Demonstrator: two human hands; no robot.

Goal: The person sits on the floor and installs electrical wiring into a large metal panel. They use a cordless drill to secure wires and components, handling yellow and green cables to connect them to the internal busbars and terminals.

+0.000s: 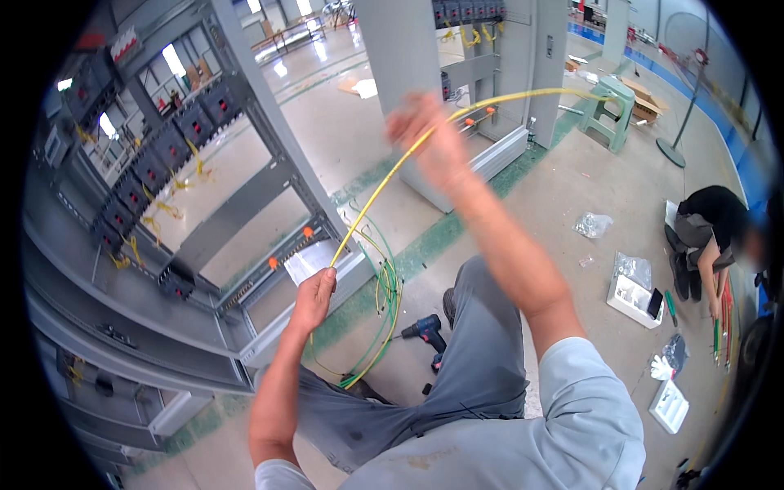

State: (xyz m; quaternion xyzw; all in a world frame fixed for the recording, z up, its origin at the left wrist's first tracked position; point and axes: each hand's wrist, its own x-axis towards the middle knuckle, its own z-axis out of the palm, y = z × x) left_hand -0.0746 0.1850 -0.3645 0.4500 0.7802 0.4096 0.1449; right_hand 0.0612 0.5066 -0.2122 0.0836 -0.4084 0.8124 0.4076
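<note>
In the head view, the yellow wire [383,183] is pinched by the left hand [313,299] and arced past the right hand [430,140], whose grip cannot be told for blur. Straightening is apparently being done; a steady left pinch seems called for.

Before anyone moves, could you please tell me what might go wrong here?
The looped wires lie right by the left shoe, so a step might catch them. The drill sits low near the feet and could be kicked or tripped over. The yellow wire, gripped in the left hand, arcs high past the blurred right hand and might swing or snag.
</note>
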